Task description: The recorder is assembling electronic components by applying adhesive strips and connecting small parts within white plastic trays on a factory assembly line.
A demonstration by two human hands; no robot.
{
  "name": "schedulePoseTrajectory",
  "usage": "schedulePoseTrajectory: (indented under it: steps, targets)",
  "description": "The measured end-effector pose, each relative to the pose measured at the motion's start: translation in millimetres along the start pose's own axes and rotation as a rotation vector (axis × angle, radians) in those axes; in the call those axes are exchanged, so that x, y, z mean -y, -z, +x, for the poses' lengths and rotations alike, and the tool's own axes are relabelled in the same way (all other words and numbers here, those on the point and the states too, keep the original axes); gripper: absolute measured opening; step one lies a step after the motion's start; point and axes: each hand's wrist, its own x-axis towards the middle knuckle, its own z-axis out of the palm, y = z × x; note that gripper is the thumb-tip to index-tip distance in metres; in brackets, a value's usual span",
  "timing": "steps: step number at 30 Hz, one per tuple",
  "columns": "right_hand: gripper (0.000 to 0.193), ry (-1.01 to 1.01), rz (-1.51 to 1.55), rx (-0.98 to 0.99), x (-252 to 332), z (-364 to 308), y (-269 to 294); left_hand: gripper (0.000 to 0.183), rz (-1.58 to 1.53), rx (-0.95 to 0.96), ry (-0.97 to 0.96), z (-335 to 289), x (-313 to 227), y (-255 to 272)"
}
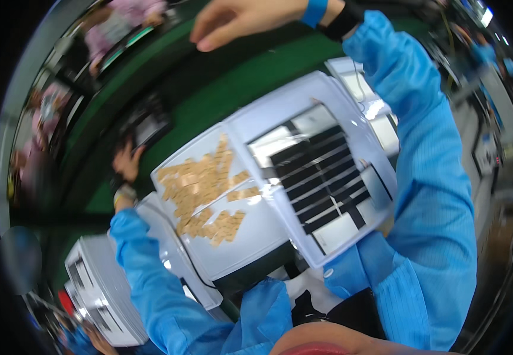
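The left hand [127, 161], fingers spread, reaches beside a dark, grey-faced device [149, 127] on the green bench [209, 97], though blur hides whether they touch, while the right hand [239, 19], loosely curled and empty, hangs raised.

Our right hand [230, 23] hovers, fingers [209, 42] loosely bent, arm [431, 142] behind them; left of it, our left hand [127, 163] splays its fingers
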Motion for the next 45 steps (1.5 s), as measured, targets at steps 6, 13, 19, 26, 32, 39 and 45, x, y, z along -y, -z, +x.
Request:
schedulePoseTrajectory:
  steps: [6, 13, 19, 26, 32, 39, 45]
  targets:
    - [0.037, 0.028, -0.066, 0.059, 104, -137, 37, 0.056, 0.142, 0.304, 0.257, 26, 57, 0]
    - [0.049, -0.049, -0.213, 0.071, 69, -178, -48, 0.047, 0.077, -0.334, -0.242, -3, -87, 101]
    - [0.066, -0.159, 0.004, 0.071, 48, -180, -90, 0.045, -0.263, 0.06, -0.4, -30, -249, 182]
    - [0.033, -0.283, 0.305, -0.095, 33, -176, -102, 0.037, -0.519, 0.166, -0.455, -75, -309, 211]
    - [0.01, -0.25, 0.408, -0.094, 34, -125, -94, 0.044, -0.985, -0.182, -0.14, -65, -310, 227]
    - [0.018, -0.265, 0.427, 0.037, 51, -88, -110, 0.055, -0.959, -0.03, -0.218, -81, -287, 269]
    - [0.015, -0.277, 0.339, -0.057, 58, -77, -142, 0.032, -0.548, 0.012, -0.27, -98, -308, 250]
